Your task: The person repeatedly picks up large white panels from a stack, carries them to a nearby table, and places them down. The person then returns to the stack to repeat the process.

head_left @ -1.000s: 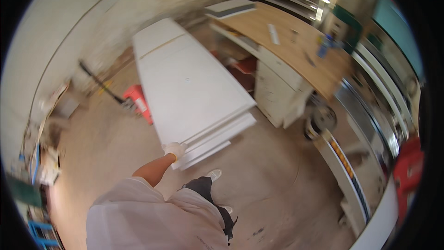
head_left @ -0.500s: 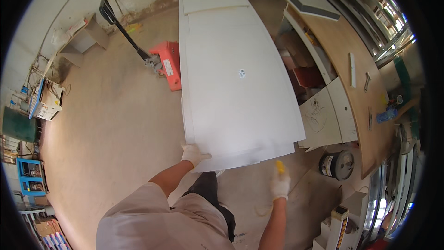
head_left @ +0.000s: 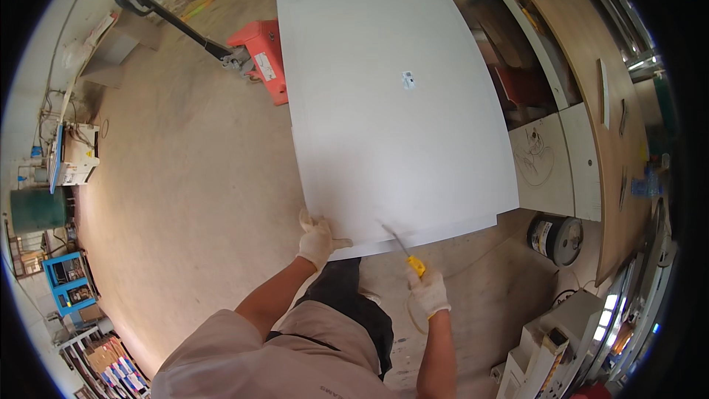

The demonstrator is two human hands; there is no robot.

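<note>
A large white sheet lies on a stack of similar sheets, with a small label on its top face. At its near left corner my left hand, in a white glove, grips the edge, thumb stretched across the top. My right hand, gloved too, is closed around a yellow-handled tool with a thin metal shaft. The shaft is blurred and points up and left over the sheet's near edge; I cannot tell whether its tip touches. A thin cord-like loop hangs beside that hand.
Left of the sheets stands a red pallet jack with a black handle. To the right are a wooden-topped workbench and a dark bucket. White boxes sit at the lower right, a blue-framed unit at the left.
My right hand has moved up and left, bringing the tool over the sheet's near edge. My left hand stays at the corner. The view has shifted closer to the sheet's near end.
</note>
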